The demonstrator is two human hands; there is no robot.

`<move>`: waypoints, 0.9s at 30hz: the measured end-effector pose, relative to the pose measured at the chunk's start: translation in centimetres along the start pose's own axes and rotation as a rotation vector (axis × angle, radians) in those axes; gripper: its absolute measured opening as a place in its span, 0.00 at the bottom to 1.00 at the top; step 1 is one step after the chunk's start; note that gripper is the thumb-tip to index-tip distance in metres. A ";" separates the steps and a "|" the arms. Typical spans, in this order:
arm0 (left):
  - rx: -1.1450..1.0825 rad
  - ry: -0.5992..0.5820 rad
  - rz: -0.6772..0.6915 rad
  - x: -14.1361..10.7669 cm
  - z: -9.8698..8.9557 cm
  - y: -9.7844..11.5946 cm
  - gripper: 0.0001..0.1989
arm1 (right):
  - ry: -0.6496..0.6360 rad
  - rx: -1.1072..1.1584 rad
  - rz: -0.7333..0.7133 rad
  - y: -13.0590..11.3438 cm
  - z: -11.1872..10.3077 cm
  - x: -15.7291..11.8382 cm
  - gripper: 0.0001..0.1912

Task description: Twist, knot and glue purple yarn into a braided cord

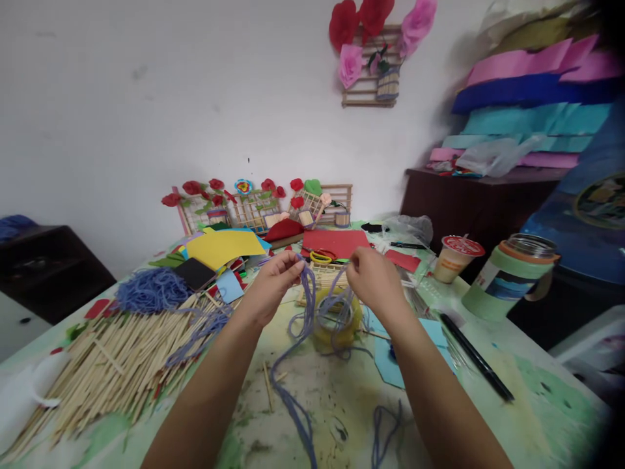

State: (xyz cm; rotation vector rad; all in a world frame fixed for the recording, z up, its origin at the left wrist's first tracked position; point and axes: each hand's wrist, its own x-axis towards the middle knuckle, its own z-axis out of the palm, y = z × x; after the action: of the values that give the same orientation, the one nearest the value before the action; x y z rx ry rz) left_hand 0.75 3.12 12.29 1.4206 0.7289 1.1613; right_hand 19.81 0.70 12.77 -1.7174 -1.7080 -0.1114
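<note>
Both hands are raised over the middle of the table, a short way apart. Between thumb and fingers, my left hand [277,281] pinches strands of blue-purple yarn [307,296] that hang down and trail toward the front edge. My right hand [375,277] is closed on more of this yarn, which loops down below its fingers. Behind the hanging strands sits a roll of yellowish tape [359,329]. Just beyond the hands lie yellow-handled scissors [321,256] and a red sheet [336,242].
Left are a heap of thin wooden sticks [112,355] and a yarn bundle [153,290]. A black pen [476,357], a green bottle [510,277] and a lidded cup [456,258] stand or lie right. Paper-flower racks [254,203] line the wall; yellow paper [224,247] lies before them.
</note>
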 end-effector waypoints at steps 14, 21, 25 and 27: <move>0.090 0.040 0.046 -0.1 0.5 0.0 0.12 | -0.228 0.306 -0.171 -5.0 0.0 -3.3 0.13; 0.071 0.045 0.062 -0.2 0.5 0.1 0.12 | -0.173 0.363 -0.161 -4.6 1.0 -2.9 0.06; 0.077 0.012 0.078 -0.1 0.3 0.1 0.12 | -0.283 0.683 -0.132 -4.0 1.4 -2.2 0.07; 0.085 0.007 0.077 -0.1 0.3 0.2 0.12 | -0.350 0.866 -0.081 -3.6 1.7 -1.8 0.09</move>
State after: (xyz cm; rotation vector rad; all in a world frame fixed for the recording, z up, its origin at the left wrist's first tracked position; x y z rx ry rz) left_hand 0.98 2.85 12.50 1.5279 0.7409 1.2075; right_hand 15.64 -0.30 12.01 -1.0422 -1.6894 0.8186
